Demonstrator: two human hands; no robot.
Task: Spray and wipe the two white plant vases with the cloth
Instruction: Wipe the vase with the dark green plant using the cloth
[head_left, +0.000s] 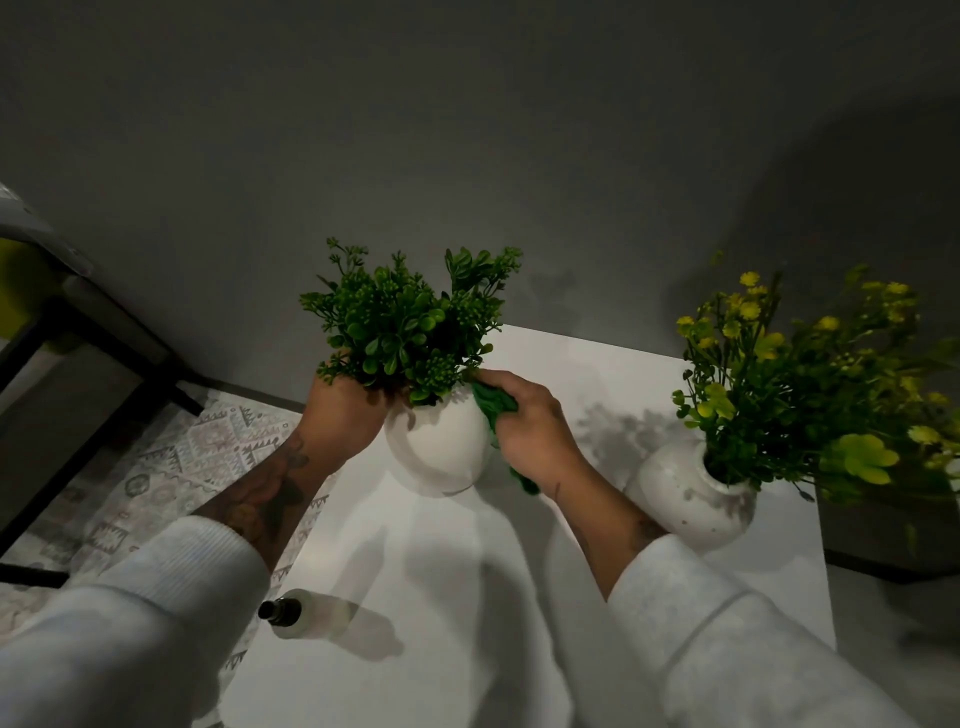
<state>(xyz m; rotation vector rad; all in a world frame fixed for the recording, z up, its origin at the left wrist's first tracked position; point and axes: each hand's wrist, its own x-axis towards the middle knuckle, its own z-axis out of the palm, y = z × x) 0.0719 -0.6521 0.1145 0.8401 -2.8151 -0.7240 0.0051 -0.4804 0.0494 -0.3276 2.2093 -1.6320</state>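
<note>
A round white vase full of dark green leaves is tilted above the white table. My left hand grips it at the neck, under the foliage. My right hand presses a green cloth against the vase's right side; the cloth's tail hangs below my wrist. A second white vase with yellow-green flowers stands upright at the table's right. The spray bottle, clear with a dark cap, stands near the table's left front edge.
A grey wall rises right behind the table. To the left lie a patterned rug and a dark-framed piece of furniture. A dark box or shelf sits at the right, beside the second vase.
</note>
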